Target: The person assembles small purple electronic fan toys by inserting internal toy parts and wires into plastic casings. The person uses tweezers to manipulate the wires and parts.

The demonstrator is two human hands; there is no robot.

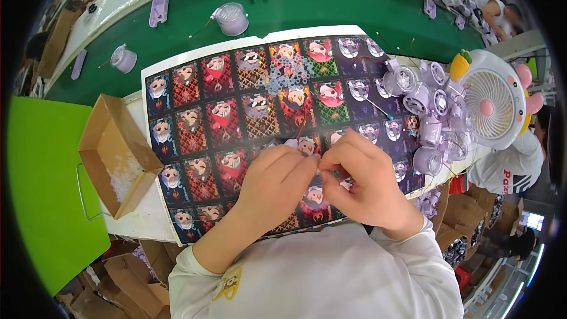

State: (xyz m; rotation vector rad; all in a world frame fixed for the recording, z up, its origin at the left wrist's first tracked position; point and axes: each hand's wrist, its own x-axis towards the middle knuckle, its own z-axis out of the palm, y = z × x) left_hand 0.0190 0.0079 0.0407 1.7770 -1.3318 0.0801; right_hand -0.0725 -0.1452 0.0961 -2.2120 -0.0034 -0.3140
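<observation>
My left hand (277,180) and my right hand (365,178) meet over a printed sheet (221,136) of cartoon cards. Both have thumb and fingers pinched together, the fingertips nearly touching. Whatever small piece lies between them is mostly covered and too small to name. Just beyond the left knuckles a bit of a pale purple part (290,143) shows, with a thin red wire rising from it; the left hand hides the rest. Farther up the sheet lies a pile of small clear rings (287,74). A thin cable with a blue tip (388,116) lies to the right.
Several purple motor housings (430,130) with wires crowd the right side, beside a white fan with pink ears (493,99). At the left stands a cardboard box (97,142) holding small clear pieces. Across the back runs a green conveyor belt (319,6) carrying purple parts. Other people are at the right.
</observation>
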